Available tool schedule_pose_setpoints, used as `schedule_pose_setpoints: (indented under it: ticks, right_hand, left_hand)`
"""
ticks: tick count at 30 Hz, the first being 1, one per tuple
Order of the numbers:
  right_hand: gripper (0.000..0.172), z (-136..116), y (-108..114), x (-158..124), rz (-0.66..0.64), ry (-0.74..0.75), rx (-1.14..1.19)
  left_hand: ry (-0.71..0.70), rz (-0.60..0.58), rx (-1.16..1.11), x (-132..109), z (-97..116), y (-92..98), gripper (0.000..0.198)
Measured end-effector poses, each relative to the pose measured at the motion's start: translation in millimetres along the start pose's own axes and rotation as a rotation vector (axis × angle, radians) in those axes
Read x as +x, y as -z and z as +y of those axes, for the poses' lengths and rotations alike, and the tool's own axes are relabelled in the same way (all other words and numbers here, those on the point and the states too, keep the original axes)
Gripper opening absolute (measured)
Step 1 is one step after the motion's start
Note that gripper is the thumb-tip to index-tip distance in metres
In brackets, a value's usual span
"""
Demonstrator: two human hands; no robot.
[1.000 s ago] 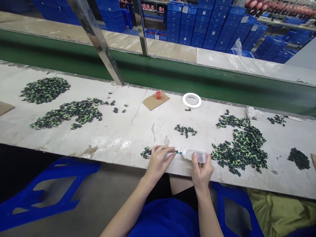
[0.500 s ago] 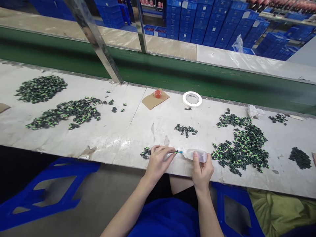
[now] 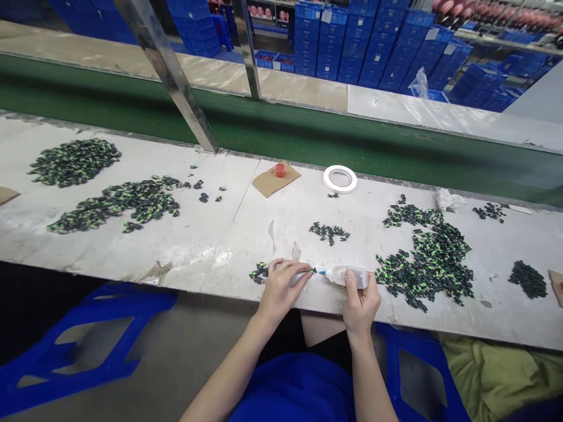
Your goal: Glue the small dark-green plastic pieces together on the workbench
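My left hand is closed in a pinch on a small black-and-green part at its fingertips. Something clear and translucent shows under those fingers, mostly hidden. In my right hand a translucent squeeze bottle lies sideways, thumb on top. Its blue tip points left, right beside the small part; whether they touch I cannot tell. A few similar parts lie just left of my left hand. The large pile of black-and-green parts spreads to the right of the bottle.
On the white table are a small group of parts, a tape roll, and a red cup on cardboard. More piles sit left. A metal post rises by the green belt. Blue stools flank me.
The view has shifted very slightly. Both hands keep nearly the same pose, with the bottle tip still at the small part.
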State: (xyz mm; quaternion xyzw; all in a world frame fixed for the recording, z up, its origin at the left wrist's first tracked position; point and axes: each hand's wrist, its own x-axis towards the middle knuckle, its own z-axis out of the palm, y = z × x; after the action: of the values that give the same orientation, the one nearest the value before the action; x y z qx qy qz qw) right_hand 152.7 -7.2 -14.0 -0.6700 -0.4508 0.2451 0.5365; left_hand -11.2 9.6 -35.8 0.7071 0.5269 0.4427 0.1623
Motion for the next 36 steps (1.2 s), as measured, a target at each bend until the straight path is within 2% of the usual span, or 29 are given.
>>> schedule_pose_setpoints:
  ticks: [5,9,14,16,19,23,26,29,33,36]
  right_hand:
    - [0.034,6,6,9,0.050,-0.018,0.226]
    - [0.045,7,0,22,-0.114,0.057,0.238]
    - [0.053,11,-10,32,-0.287,-0.045,0.131]
    - [0.056,11,-4,36,-0.360,-0.030,0.137]
    - [0.056,7,18,49,-0.497,0.076,0.074]
    - [0.042,-4,39,81,-0.552,0.278,-0.266]
    - [0.035,-8,28,109,-0.555,0.346,-0.499]
    - [0.023,-6,6,129,-0.600,0.311,-0.586]
    - [0.008,0,-13,137,-0.611,0.284,-0.597]
    - [0.008,2,-16,133,-0.582,0.285,-0.607]
  left_hand:
    - [0.035,-0.035,-0.014,0,-1,0.2,0.005]
    - [0.037,-0.049,-0.017,-1,-2,0.2,0.006]
    - [0.031,-0.066,-0.019,-2,-3,1.4,0.007]
    - [0.012,-0.072,-0.020,-2,-2,2.2,0.007]
    - [-0.019,-0.064,-0.022,-3,-2,2.7,0.009]
    - [-0.029,-0.042,0.000,-5,-5,0.4,0.013]
    - [-0.045,-0.047,0.032,-6,-7,-2.3,0.014]
    - [-0.047,-0.062,0.062,-7,-6,-3.6,0.015]
    - [-0.036,-0.099,0.083,-6,-3,-2.7,0.012]
    - [-0.035,-0.120,0.084,-6,-2,-1.9,0.012]
